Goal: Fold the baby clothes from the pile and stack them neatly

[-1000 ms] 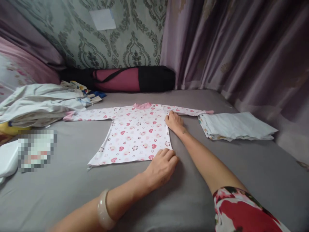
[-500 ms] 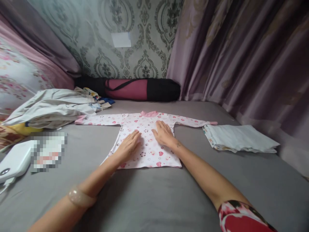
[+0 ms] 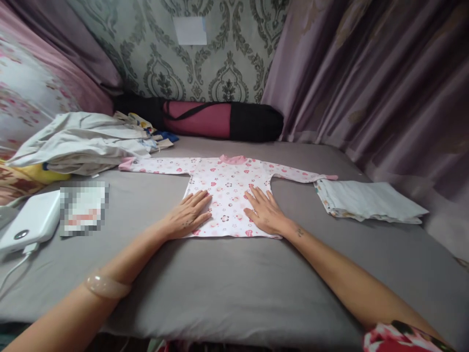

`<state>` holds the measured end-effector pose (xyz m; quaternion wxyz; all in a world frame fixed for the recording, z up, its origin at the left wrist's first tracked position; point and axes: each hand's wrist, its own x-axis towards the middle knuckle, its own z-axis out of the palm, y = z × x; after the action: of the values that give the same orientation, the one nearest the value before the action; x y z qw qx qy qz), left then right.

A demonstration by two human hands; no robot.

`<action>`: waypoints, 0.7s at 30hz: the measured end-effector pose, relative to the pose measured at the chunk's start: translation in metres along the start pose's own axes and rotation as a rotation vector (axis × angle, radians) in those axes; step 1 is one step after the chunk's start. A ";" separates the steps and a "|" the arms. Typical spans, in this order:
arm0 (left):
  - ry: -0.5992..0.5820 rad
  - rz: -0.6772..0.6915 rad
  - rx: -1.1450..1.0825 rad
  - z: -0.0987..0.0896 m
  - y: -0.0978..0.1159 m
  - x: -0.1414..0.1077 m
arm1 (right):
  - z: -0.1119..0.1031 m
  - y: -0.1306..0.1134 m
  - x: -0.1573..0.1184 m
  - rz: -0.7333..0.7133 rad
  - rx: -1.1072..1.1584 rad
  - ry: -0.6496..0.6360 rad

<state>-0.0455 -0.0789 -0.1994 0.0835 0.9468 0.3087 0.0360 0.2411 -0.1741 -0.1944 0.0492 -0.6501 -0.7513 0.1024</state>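
A small white long-sleeved shirt (image 3: pixel 229 195) with pink and red prints and a pink collar lies spread on the grey sheet, its sleeves stretched out to both sides. My left hand (image 3: pixel 188 212) rests flat on the lower left part of the shirt, fingers spread. On the lower right part lies my right hand (image 3: pixel 266 210), palm down with its fingers apart. Neither hand holds anything. The tip of the right sleeve touches a folded pale cloth (image 3: pixel 372 200), and the left cuff reaches a heap of light clothes (image 3: pixel 84 142).
A black and maroon long bag (image 3: pixel 200 120) lies along the wall. At the left are a white power bank (image 3: pixel 32 220) with a cable and a blurred packet (image 3: pixel 84 208). Purple curtains (image 3: pixel 351 73) hang at the right; the bed's front edge shows below.
My hands have moved apart and down toward the shirt's lower sides, with fingers more spread. The camera view has shifted, showing the bed's front edge.
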 end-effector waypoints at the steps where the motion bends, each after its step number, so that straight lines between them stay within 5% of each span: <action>1: -0.017 0.005 0.001 -0.002 -0.001 -0.002 | 0.000 0.001 -0.007 -0.028 0.003 -0.012; 7: -0.090 -0.001 0.022 -0.009 -0.014 -0.028 | -0.005 0.008 -0.058 -0.137 0.040 -0.081; 12: -0.035 0.019 0.042 -0.011 -0.031 -0.052 | -0.030 0.000 -0.088 -0.136 0.010 -0.097; 16: 0.056 0.104 -0.014 -0.007 -0.007 -0.033 | -0.041 -0.035 -0.062 -0.155 -0.014 0.009; 21: 0.147 0.140 -0.058 0.019 0.046 0.017 | -0.010 -0.073 0.000 -0.140 0.002 0.121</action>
<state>-0.0026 -0.1076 -0.2095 0.0854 0.9581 0.2457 0.1200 0.1731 -0.1825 -0.1687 0.1024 -0.6009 -0.7905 0.0602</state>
